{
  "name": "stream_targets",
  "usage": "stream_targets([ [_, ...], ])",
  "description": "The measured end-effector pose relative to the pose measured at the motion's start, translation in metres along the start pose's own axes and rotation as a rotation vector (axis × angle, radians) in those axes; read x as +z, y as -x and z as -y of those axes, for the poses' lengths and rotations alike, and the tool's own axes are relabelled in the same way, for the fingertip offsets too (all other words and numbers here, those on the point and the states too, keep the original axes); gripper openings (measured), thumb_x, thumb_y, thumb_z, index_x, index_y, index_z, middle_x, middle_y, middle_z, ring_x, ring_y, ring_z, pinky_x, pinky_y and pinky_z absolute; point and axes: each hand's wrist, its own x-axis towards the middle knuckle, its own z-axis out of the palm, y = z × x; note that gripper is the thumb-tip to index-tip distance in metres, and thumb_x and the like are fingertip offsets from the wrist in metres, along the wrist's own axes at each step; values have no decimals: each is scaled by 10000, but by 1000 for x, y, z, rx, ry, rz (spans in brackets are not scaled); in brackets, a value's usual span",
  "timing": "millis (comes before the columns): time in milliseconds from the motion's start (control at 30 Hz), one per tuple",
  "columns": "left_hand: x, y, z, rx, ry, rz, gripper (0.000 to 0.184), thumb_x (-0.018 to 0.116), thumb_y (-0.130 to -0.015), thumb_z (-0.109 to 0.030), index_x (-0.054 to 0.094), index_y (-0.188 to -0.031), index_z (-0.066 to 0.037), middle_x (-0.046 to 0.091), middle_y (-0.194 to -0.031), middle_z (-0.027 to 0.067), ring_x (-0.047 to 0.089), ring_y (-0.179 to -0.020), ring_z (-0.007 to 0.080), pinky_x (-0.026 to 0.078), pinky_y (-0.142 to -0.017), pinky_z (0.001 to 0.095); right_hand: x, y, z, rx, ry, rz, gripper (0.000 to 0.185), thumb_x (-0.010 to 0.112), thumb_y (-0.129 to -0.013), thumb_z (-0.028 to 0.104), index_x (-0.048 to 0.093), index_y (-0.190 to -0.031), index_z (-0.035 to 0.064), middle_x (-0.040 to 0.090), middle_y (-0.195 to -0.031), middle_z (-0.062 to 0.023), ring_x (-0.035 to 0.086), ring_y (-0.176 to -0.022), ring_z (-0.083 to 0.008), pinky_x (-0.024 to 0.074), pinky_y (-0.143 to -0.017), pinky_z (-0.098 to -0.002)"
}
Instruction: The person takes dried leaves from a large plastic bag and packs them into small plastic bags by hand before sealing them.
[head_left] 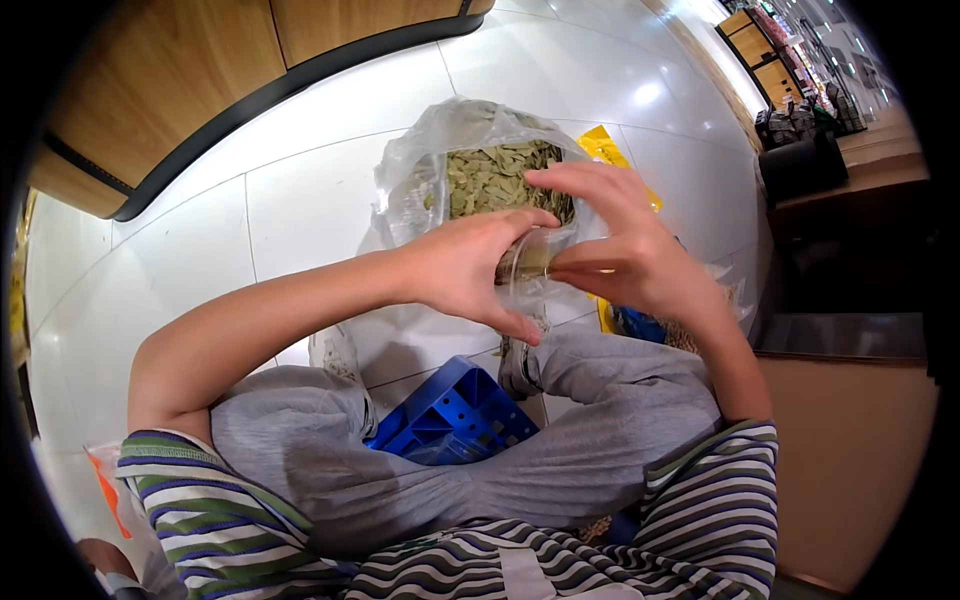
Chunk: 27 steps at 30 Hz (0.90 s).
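A large clear plastic bag stands open on the floor, full of dry green-brown leaves. Nearer to me, a small clear bag with some leaves inside is between my two hands. My left hand curves round its left side, thumb below and fingers above. From the right, my right hand pinches the small bag's edge between thumb and a finger, while its index finger stretches out over the leaves of the large bag.
A blue plastic crate sits between my legs. Yellow packaging lies right of the large bag, with more bags near my right knee. Wooden cabinets stand at the upper left, and a brown box is on the right.
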Motion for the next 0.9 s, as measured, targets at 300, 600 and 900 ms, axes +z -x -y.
stream_targets([
  [300, 7, 2, 11, 132, 55, 17, 1013, 924, -602, -411, 430, -1362, 42, 569, -1286, 215, 586, -1179, 327, 461, -1014, 387, 27, 2, -12, -53, -95, 50, 111, 756, -600, 53, 676, -670, 21, 603, -1330, -136, 548, -1256, -339, 484, -977, -462],
  [600, 5, 2, 6, -31, 73, 203, 853, 921, -613, -386, 516, -1243, 23, 622, -1156, 177, 612, -1063, 286, 489, -935, 370, 42, -2, -2, -57, -122, 68, 85, 735, -613, 31, 684, -671, -3, 630, -1284, -129, 582, -1215, -309, 523, -957, -409],
  [900, 8, 3, 8, 142, 90, 100, 790, 907, -627, -411, 546, -1169, 36, 636, -1098, 171, 627, -1020, 285, 505, -891, 359, 41, -2, -4, -43, -183, 114, 133, 750, -613, -13, 700, -734, 5, 626, -1266, -138, 605, -1163, -310, 543, -900, -397],
])
